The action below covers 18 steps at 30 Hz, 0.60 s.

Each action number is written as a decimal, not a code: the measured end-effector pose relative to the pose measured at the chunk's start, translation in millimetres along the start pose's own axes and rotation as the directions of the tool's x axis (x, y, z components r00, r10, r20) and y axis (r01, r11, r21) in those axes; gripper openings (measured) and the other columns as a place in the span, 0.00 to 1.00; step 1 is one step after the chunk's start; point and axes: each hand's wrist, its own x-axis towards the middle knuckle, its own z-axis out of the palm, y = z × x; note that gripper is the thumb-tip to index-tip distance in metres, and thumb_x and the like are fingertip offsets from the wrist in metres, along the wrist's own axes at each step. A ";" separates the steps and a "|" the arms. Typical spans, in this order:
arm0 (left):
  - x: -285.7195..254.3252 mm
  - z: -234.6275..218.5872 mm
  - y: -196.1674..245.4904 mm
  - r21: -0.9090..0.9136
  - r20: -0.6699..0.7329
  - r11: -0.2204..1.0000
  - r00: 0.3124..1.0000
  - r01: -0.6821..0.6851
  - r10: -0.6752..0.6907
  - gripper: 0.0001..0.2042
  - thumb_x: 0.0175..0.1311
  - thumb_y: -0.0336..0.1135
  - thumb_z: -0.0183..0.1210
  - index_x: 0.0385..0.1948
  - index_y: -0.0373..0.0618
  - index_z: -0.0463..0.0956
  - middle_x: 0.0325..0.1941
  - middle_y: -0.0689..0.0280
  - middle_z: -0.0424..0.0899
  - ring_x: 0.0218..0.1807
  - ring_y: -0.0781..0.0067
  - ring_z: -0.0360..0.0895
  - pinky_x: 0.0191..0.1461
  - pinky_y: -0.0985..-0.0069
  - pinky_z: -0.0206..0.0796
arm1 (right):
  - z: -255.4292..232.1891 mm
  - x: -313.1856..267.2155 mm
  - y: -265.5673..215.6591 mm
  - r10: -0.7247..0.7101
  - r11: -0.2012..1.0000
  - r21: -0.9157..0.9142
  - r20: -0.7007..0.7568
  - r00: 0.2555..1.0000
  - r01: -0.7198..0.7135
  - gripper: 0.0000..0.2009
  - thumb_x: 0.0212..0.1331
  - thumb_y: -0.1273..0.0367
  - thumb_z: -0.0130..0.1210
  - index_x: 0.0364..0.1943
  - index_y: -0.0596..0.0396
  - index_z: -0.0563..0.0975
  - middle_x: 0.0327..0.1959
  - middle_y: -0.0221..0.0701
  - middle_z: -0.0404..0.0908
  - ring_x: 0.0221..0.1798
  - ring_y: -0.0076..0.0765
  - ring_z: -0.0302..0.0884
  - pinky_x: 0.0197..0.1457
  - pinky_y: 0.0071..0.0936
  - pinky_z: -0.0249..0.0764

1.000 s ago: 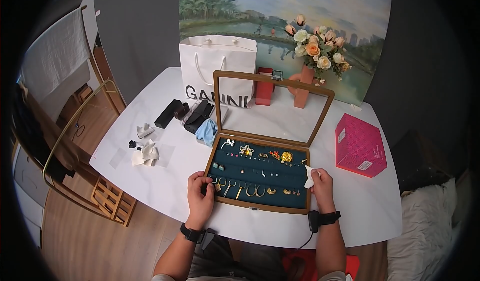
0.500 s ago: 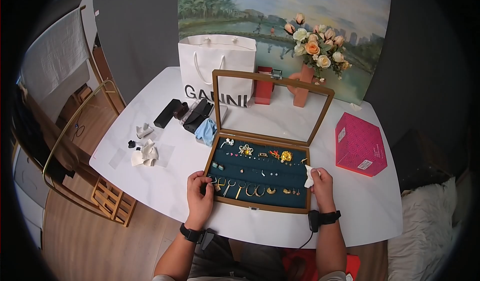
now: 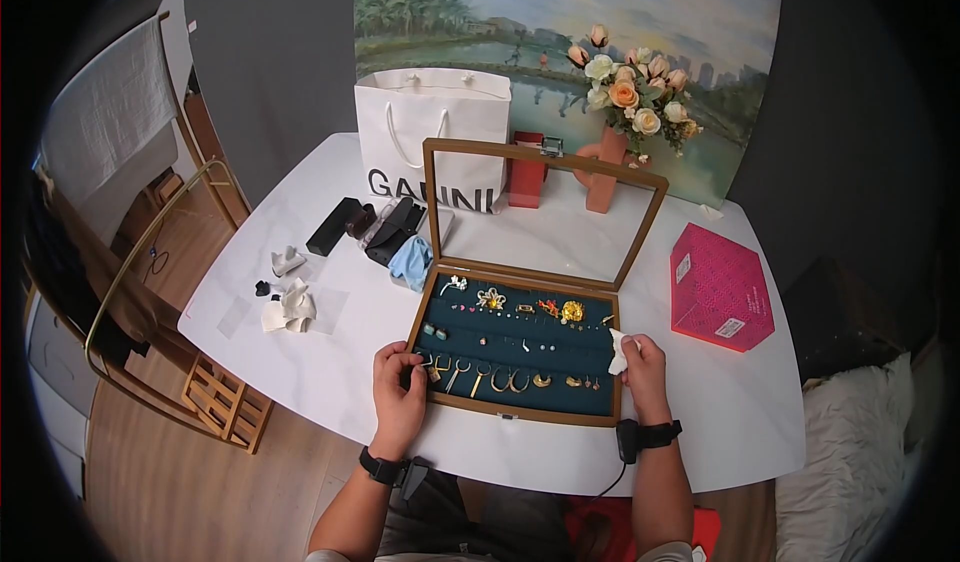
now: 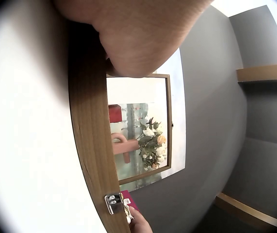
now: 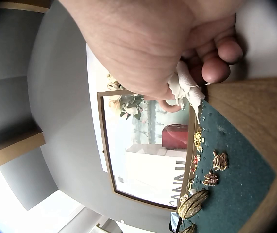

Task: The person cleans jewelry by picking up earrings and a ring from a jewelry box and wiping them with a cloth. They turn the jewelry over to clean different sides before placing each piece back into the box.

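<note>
A wooden jewelry box [image 3: 560, 418] with a dark green lining holds rows of earrings and brooches, its glass lid [image 3: 545, 217] raised at the back. My left hand [image 3: 400, 394] grips the box's left rim, the curled fingertips just inside by the first hoop earrings [image 3: 440, 364]. Over the right rim, my right hand [image 3: 645, 374] pinches a crumpled white cloth [image 3: 618, 354]. The right wrist view shows this cloth [image 5: 183, 87] between thumb and fingers, right at the wooden edge. In the left wrist view, the left hand [image 4: 138, 36] covers its own fingertips.
Behind the lid stand a white paper bag [image 3: 430, 127], a red box [image 3: 527, 187] and a vase of roses [image 3: 600, 177]. Black cases [image 3: 395, 232] and a blue cloth [image 3: 410, 262] lie left of the box. Farther left are white scraps [image 3: 290, 307]. A pink box [image 3: 722, 287] sits right.
</note>
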 end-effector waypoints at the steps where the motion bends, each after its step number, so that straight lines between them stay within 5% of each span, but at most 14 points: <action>1: 0.1 0.0 -0.4 0.007 0.000 1.000 1.000 -0.006 0.006 0.05 0.67 0.22 0.58 0.41 0.40 0.79 0.60 0.56 0.73 0.62 0.62 0.73 0.66 0.70 0.67 | -0.2 0.2 0.3 0.000 1.000 -0.001 0.001 1.000 0.000 0.13 0.76 0.62 0.53 0.37 0.58 0.80 0.24 0.23 0.77 0.21 0.15 0.69 0.23 0.18 0.63; 18: 0.1 0.4 1.4 -0.004 0.001 1.000 1.000 -0.002 0.002 0.04 0.67 0.22 0.57 0.40 0.39 0.78 0.61 0.57 0.73 0.62 0.63 0.73 0.66 0.71 0.67 | -0.2 1.1 1.9 0.000 1.000 -0.006 -0.007 1.000 0.000 0.13 0.76 0.63 0.54 0.37 0.59 0.80 0.24 0.24 0.78 0.20 0.16 0.69 0.22 0.19 0.63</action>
